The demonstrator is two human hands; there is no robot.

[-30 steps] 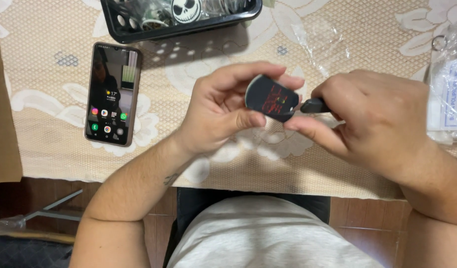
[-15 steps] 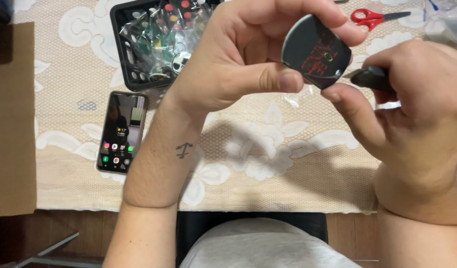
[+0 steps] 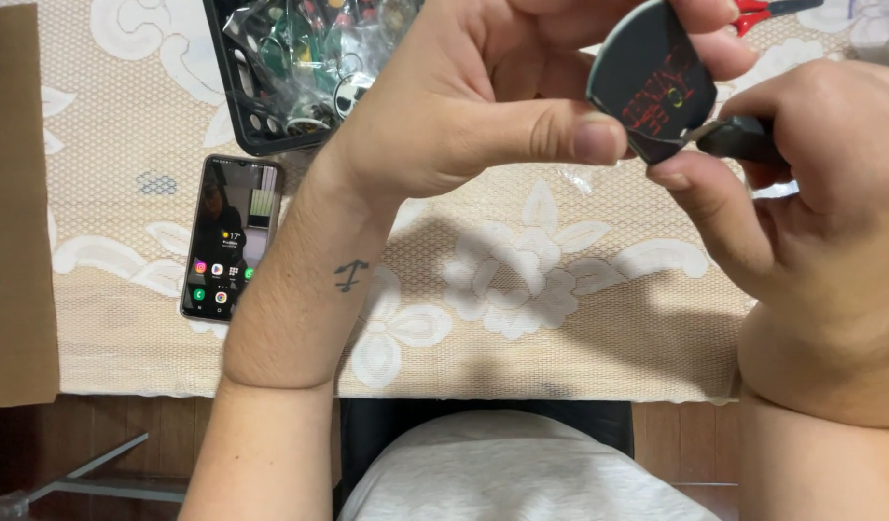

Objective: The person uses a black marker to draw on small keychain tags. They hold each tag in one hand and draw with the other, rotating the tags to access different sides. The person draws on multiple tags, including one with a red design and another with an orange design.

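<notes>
Up close in the head view, the left hand (image 3: 483, 106) pinches one dark round disc (image 3: 650, 82) above the lace tablecloth (image 3: 522, 280); the right hand (image 3: 802, 193) clasps one black-handled tool (image 3: 744, 138), tip against the disc's edge. Steady, gentle pressure seems wisest. One phone (image 3: 229, 237), one black basket (image 3: 247, 87), one red scissors (image 3: 768, 8) lie on the cloth.
</notes>
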